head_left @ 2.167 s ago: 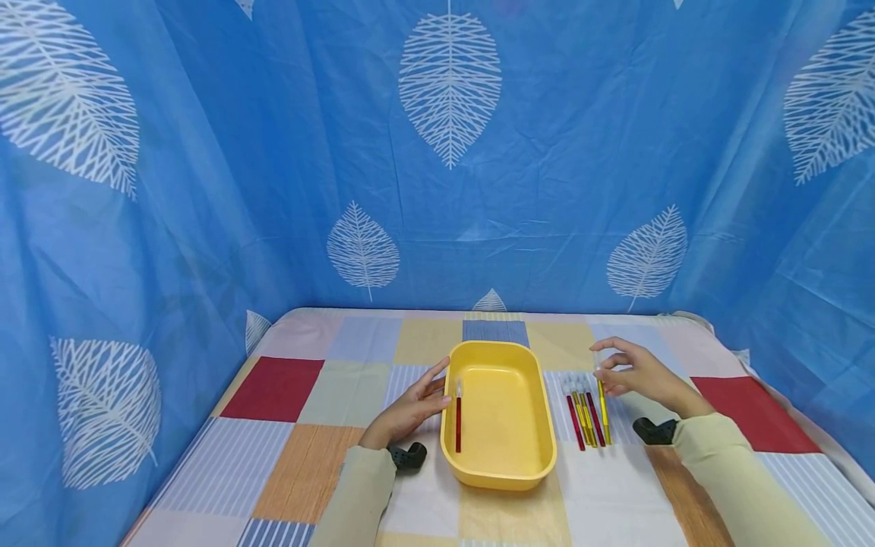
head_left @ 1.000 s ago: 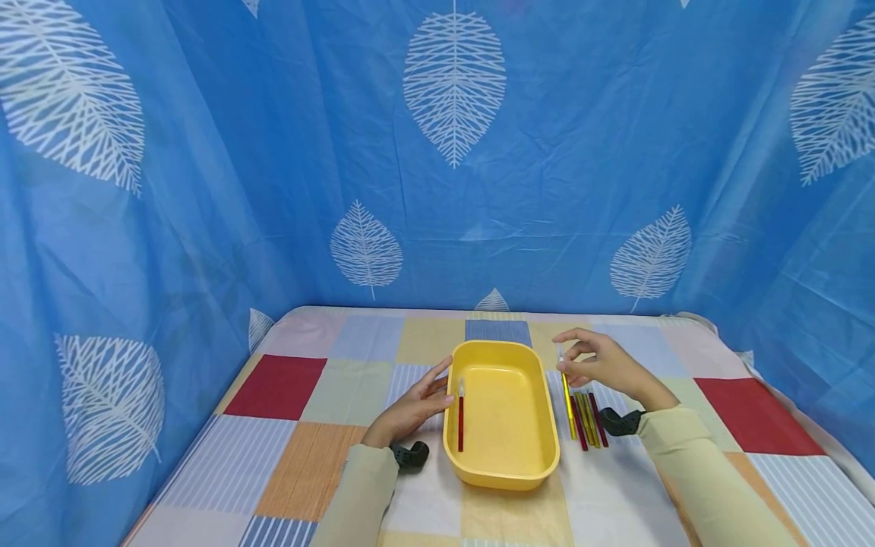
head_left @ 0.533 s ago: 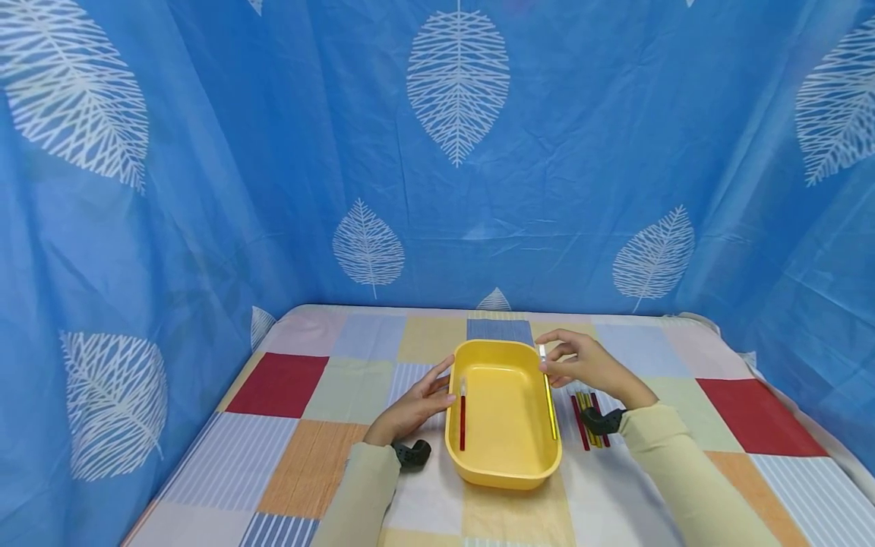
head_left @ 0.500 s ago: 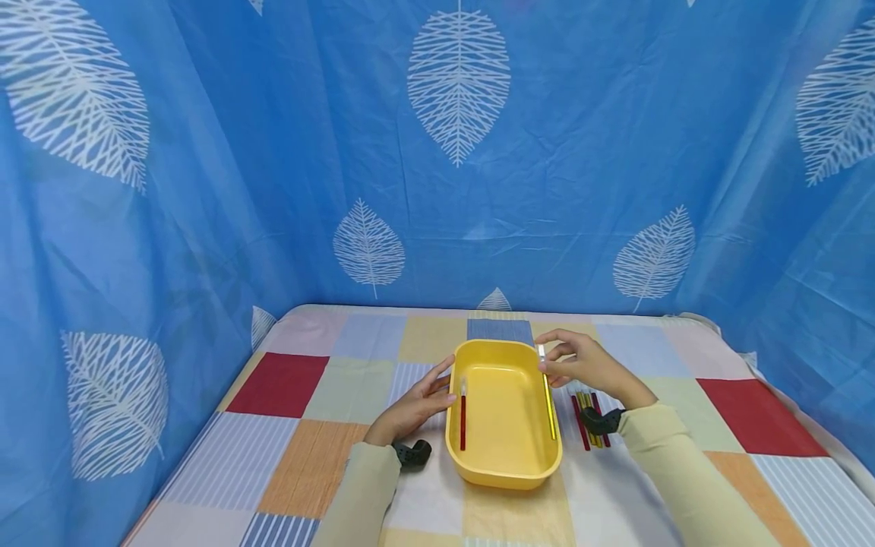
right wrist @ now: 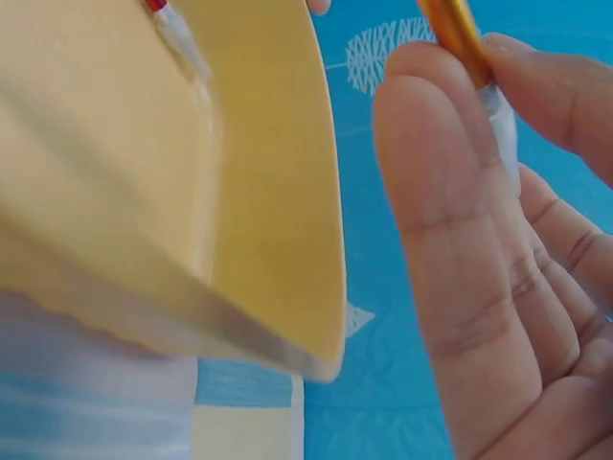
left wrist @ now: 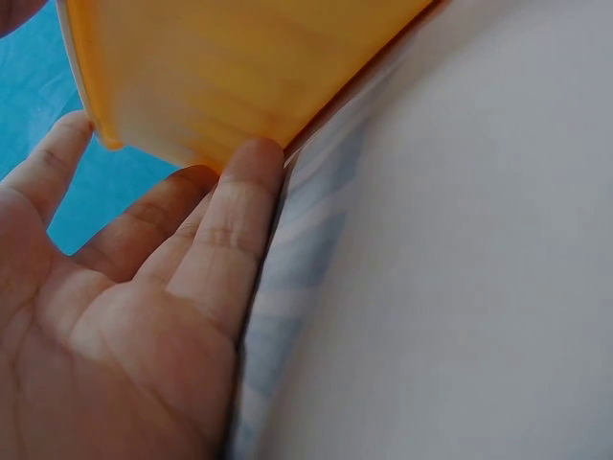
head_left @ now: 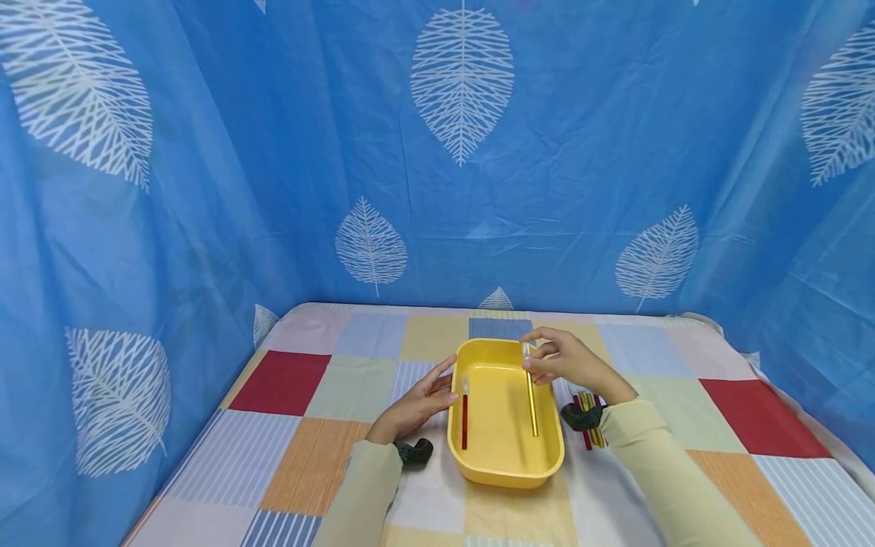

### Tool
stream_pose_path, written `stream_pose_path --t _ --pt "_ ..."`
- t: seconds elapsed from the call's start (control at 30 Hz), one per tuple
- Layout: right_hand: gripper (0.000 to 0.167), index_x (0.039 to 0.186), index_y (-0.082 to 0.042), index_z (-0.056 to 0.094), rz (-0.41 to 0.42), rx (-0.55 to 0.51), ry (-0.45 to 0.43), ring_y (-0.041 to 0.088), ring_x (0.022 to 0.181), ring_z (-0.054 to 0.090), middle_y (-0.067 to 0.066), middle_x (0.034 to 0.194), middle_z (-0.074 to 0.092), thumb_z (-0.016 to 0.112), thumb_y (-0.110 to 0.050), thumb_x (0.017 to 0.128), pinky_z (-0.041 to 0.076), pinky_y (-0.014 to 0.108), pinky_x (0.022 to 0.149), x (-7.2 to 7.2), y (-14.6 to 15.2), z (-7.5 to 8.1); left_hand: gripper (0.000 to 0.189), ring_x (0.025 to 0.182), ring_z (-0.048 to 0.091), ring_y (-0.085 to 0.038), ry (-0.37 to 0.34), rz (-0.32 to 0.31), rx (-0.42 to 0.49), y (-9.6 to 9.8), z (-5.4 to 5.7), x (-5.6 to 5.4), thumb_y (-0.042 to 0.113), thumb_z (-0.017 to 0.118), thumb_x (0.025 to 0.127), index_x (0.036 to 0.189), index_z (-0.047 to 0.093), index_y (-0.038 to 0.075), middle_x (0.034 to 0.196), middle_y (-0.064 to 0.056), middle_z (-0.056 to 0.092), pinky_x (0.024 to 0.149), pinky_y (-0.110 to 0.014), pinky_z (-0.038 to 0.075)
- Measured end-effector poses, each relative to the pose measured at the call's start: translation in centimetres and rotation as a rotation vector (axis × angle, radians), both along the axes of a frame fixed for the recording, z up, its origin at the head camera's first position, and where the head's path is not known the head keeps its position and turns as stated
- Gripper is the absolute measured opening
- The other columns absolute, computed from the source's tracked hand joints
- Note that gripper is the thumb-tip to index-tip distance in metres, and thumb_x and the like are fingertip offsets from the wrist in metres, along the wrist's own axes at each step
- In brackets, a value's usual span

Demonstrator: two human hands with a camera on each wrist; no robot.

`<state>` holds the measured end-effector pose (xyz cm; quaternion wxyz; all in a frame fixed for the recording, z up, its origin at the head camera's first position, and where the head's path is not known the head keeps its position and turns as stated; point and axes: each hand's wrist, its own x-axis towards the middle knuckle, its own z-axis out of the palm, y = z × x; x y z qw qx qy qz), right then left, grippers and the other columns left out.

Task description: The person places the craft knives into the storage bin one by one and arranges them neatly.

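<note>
A yellow rectangular tray (head_left: 506,480) stands on the table. My left hand (head_left: 413,409) rests against its left side, fingers fairly straight along the outer wall and thumb tip at the rim. My right hand (head_left: 567,365) pinches a yellow-handled paintbrush (head_left: 531,403) near its white tip, between thumb and fingers. The brush hangs over the tray's right half, handle end down; whether it touches the bottom I cannot tell. Inside the tray by the left wall lies a red-handled paintbrush (head_left: 465,418), white tip away from me.
To the right of the tray lie several red and yellow paintbrushes (head_left: 595,434), partly hidden by my right wrist's black band (head_left: 581,417). A patchwork cloth (head_left: 294,465) covers the table. Blue curtain (head_left: 294,152) with white leaves hangs behind and at the sides.
My right hand has carried the yellow paintbrush left, from the group of brushes across the tray's right rim to above its inside. The left hand has kept its place at the tray.
</note>
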<state>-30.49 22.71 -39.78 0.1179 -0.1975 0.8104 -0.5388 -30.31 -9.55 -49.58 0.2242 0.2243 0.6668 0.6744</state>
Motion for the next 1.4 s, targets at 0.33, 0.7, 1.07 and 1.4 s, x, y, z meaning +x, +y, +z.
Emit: stream_pose_path --t 0.33,0.7,1.07,1.4 --pt "0.057 0.151 0.017 0.045 0.025 0.005 -0.044 0.028 0.087 0.077 0.032 0.11 0.073 0.071 -0.003 0.105 0.067 0.048 0.082 -0.4 -1.7 -0.1 0.08 0.161 0.029 -0.044 -0.01 0.017 -0.01 0.0 0.1 -0.1 0.015 0.062 0.111 0.176 0.015 0.018 0.176 -0.024 0.025 0.124 -0.055 0.038" --pt "0.054 0.15 0.017 0.046 0.007 -0.016 -0.113 0.023 0.084 0.077 0.035 0.111 0.072 0.07 0.0 0.104 0.066 0.052 0.084 -1.1 -3.3 -1.1 0.079 0.162 0.026 -0.044 -0.027 0.034 -0.009 0.1 0.5 0.2 0.01 0.059 0.111 0.176 0.016 0.019 0.176 -0.024 0.024 0.125 -0.056 0.037" --pt "0.053 0.15 0.015 0.043 0.013 -0.027 -0.139 0.022 0.082 0.076 0.03 0.11 0.074 0.066 0.001 0.105 0.067 0.048 0.083 -0.9 -4.6 -1.6 0.081 0.161 0.027 -0.044 -0.023 0.006 0.01 0.1 0.3 0.0 0.013 0.061 0.11 0.176 0.015 0.018 0.176 -0.025 0.023 0.125 -0.055 0.038" --pt "0.051 0.149 0.014 0.043 0.022 -0.002 -0.168 0.025 0.082 0.077 0.027 0.109 0.075 0.066 0.001 0.104 0.067 0.049 0.082 -1.4 -6.0 -2.1 0.081 0.16 0.031 -0.044 -0.025 -0.002 0.021 -0.1 0.2 -0.1 0.014 0.061 0.111 0.176 0.014 0.018 0.176 -0.026 0.024 0.125 -0.054 0.038"
